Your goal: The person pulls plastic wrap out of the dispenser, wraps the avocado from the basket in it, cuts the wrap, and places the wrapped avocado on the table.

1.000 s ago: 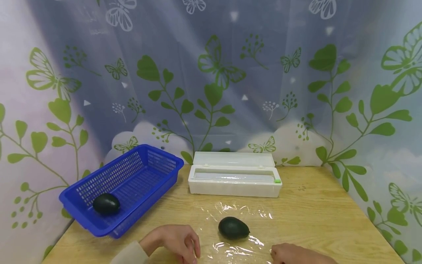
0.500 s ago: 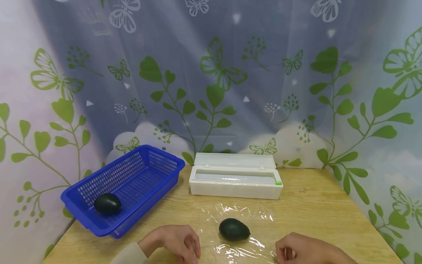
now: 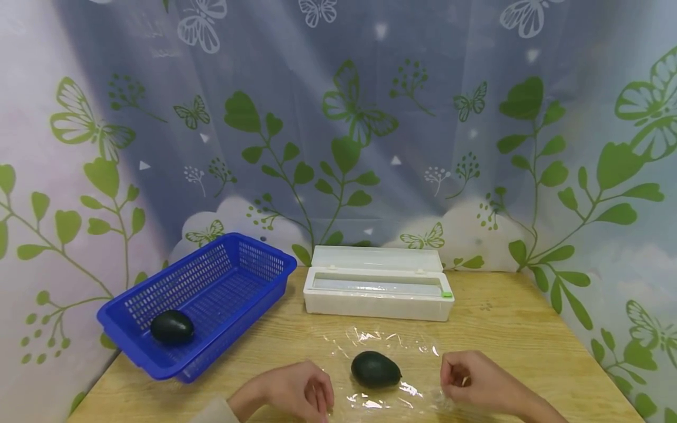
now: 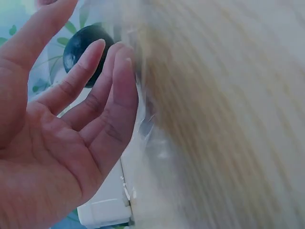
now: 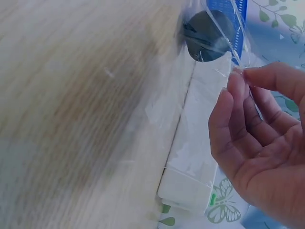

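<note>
A dark green avocado [image 3: 376,369] lies on a sheet of clear cling film [image 3: 372,403] spread over the wooden table. To its right, my right hand [image 3: 478,379] pinches the film's near right corner between thumb and index finger; the right wrist view shows the film [image 5: 240,59] drawn up to those fingertips. On the other side my left hand [image 3: 296,389] has thumb and index finger together low at the film's near left corner, apparently pinching it. The left wrist view leaves that pinch out of frame, with the other fingers [image 4: 116,98] loosely bent beside the film.
Behind the film stands a white cling film box [image 3: 378,302], its lid [image 3: 376,258] raised and a roll inside. At left, a blue plastic basket [image 3: 233,329] holds a second avocado [image 3: 172,327]. Patterned curtains [image 3: 296,117] enclose the table [image 3: 518,329] at the back and sides.
My right hand has risen from the table, shifting slightly right and then up with the film corner. My left hand has moved a little right. The film's near edge is lifting; the avocado stays put.
</note>
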`<state>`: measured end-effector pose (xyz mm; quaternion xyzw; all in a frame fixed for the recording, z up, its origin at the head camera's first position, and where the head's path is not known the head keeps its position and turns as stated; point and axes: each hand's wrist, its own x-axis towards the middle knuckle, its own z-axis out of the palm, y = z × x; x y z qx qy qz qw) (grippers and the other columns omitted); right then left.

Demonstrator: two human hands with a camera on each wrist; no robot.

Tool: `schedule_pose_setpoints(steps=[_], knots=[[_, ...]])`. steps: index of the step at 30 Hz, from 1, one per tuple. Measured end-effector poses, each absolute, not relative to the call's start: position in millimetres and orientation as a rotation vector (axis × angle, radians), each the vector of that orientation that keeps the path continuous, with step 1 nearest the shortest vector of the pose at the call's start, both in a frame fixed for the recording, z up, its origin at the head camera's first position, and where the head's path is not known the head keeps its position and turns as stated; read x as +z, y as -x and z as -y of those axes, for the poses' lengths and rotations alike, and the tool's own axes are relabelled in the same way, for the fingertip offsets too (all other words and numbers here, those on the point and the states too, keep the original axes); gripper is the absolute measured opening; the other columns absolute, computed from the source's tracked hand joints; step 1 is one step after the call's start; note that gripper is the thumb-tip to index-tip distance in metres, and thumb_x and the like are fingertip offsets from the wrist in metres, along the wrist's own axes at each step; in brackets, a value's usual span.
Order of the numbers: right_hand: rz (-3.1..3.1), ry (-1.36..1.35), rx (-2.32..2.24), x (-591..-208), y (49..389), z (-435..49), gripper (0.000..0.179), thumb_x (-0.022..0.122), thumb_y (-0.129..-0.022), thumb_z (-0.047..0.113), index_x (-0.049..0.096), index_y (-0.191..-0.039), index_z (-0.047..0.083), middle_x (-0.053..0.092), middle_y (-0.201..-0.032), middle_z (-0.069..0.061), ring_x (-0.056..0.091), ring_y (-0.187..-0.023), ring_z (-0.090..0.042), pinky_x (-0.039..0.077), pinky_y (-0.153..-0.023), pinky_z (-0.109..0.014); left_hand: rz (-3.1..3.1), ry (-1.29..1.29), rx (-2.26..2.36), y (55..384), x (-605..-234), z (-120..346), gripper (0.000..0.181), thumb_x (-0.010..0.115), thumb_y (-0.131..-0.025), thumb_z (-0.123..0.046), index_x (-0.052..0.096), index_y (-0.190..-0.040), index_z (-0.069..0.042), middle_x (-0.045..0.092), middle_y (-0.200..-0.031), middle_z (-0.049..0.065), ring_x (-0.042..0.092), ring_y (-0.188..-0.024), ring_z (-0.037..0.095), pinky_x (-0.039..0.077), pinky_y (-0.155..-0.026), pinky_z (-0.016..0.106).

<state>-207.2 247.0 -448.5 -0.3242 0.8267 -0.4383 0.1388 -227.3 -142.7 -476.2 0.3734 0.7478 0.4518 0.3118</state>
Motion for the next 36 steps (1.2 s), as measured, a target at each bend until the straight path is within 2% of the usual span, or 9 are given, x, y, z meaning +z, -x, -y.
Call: schedule_pose_setpoints(steps=[3,10,12,18,21,29,36], knots=[[-2.415,0.87,-1.261,-446,209,-247,0.008,0.066,-0.088,0.013,0.061,-0.082,0.013,0.064,-0.08,0.005,0.06,-0.07,-0.001,0.053,-0.061,-0.023,-1.985,-1.0,1.183,226,-477,141,0.02,0.075,-0.079,-0.009,0.065,-0.092,0.002,0.067,-0.084,0.027,0.062,-0.066,-0.002,0.053,-0.063,0.016],[-2.427,0.883,-1.245,-440,218,-246,0.009,0.063,-0.091,0.015,0.067,-0.089,0.007,0.067,-0.083,-0.005,0.06,-0.069,-0.001,0.054,-0.058,-0.025,-2.117,-1.036,1.154,224,-475,138,0.012,0.073,-0.08,-0.01,0.068,-0.085,-0.001,0.067,-0.072,0.002,0.057,-0.062,-0.005,0.051,-0.057,0.015],[-2.419,0.904,-1.229,-436,221,-245,0.01,0.062,-0.091,0.017,0.069,-0.091,0.008,0.069,-0.085,-0.008,0.06,-0.07,-0.001,0.054,-0.059,-0.025,-2.16,-1.047,1.137,224,-471,137,0.008,0.072,-0.081,-0.009,0.069,-0.082,-0.002,0.069,-0.071,0.006,0.056,-0.06,-0.006,0.05,-0.055,0.014],[-2.399,1.035,-1.137,-420,231,-246,0.009,0.062,-0.092,0.016,0.07,-0.09,0.018,0.069,-0.082,0.002,0.061,-0.069,0.0,0.054,-0.059,-0.024,-2.2,-1.064,1.104,229,-460,140,0.006,0.068,-0.085,-0.011,0.069,-0.081,-0.006,0.068,-0.074,0.001,0.057,-0.063,-0.006,0.051,-0.057,0.015],[-2.369,1.109,-1.107,-411,235,-247,0.008,0.062,-0.092,0.015,0.069,-0.089,0.018,0.069,-0.082,0.002,0.061,-0.069,0.0,0.054,-0.058,-0.024,-2.202,-1.08,1.113,234,-455,142,0.006,0.067,-0.087,-0.013,0.067,-0.083,-0.008,0.067,-0.074,0.001,0.058,-0.063,-0.004,0.052,-0.056,0.017],[-2.275,1.107,-1.091,-394,241,-254,0.005,0.063,-0.091,0.016,0.068,-0.089,0.014,0.068,-0.079,-0.01,0.058,-0.066,0.001,0.054,-0.056,-0.025,-2.217,-1.017,1.152,244,-441,143,0.008,0.067,-0.087,-0.007,0.069,-0.09,0.0,0.069,-0.076,0.007,0.061,-0.062,0.001,0.055,-0.056,0.023],[-2.23,1.057,-1.154,-395,243,-259,0.009,0.062,-0.091,0.014,0.065,-0.088,0.007,0.062,-0.075,-0.022,0.054,-0.064,0.0,0.051,-0.054,-0.023,-2.282,-0.929,1.177,251,-428,146,0.009,0.068,-0.086,-0.008,0.072,-0.084,-0.001,0.071,-0.074,0.011,0.065,-0.062,0.01,0.057,-0.057,0.027]])
